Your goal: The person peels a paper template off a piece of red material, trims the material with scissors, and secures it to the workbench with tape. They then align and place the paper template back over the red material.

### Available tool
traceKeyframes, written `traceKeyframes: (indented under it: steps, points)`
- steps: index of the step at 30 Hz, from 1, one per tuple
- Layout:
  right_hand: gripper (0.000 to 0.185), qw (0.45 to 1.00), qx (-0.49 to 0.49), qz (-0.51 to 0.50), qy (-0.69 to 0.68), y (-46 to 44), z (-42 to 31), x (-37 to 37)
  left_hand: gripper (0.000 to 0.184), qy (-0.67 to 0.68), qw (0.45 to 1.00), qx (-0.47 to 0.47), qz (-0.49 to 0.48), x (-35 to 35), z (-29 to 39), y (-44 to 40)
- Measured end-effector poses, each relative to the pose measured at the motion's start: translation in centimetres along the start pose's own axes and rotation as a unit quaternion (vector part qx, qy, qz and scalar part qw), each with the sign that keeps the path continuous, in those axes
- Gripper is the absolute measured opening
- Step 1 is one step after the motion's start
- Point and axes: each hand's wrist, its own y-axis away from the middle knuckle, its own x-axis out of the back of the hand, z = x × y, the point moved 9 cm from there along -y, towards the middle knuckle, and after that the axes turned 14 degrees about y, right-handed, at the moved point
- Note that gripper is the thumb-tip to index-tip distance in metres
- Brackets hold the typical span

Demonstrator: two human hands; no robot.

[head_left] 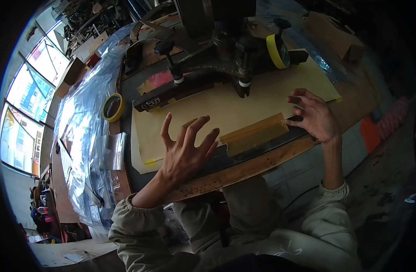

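My left hand (185, 147) hovers over the front left part of a cream sheet (194, 109), fingers spread and curved, with nothing in it. At the sheet's right front, my right hand (314, 115) is raised palm inward with its fingers apart and bent, also holding nothing. Between the hands, a strip of brown tape (255, 135) lies along the sheet's front edge and over the dark surface. Small yellow tape pieces sit at the sheet's corners. A dark bar (180, 90) lies across the back of the sheet, beneath a metal clamp frame (208, 63).
A yellow tape roll (113, 108) lies left of the sheet; another yellow roll (277, 51) stands on the bar at the right. Clear plastic film (83, 136) covers the left side. A wooden edge (244, 171) runs along the front. A cardboard box (333, 36) sits at the back right.
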Motion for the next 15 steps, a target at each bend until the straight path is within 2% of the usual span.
traceKeyframes:
  steps: [6, 15]
  points:
    - [0.03, 0.995, -0.028, 0.03, -0.096, 0.2, 0.2, 1.2, 0.034, 0.012, 1.0, 0.013, 0.013, -0.3, 0.2, -0.1]
    - [0.029, 0.988, -0.027, 0.035, -0.149, -0.3, 0.0, 0.7, 0.03, 0.003, 1.0, 0.018, 0.016, 0.3, -0.4, -0.1]
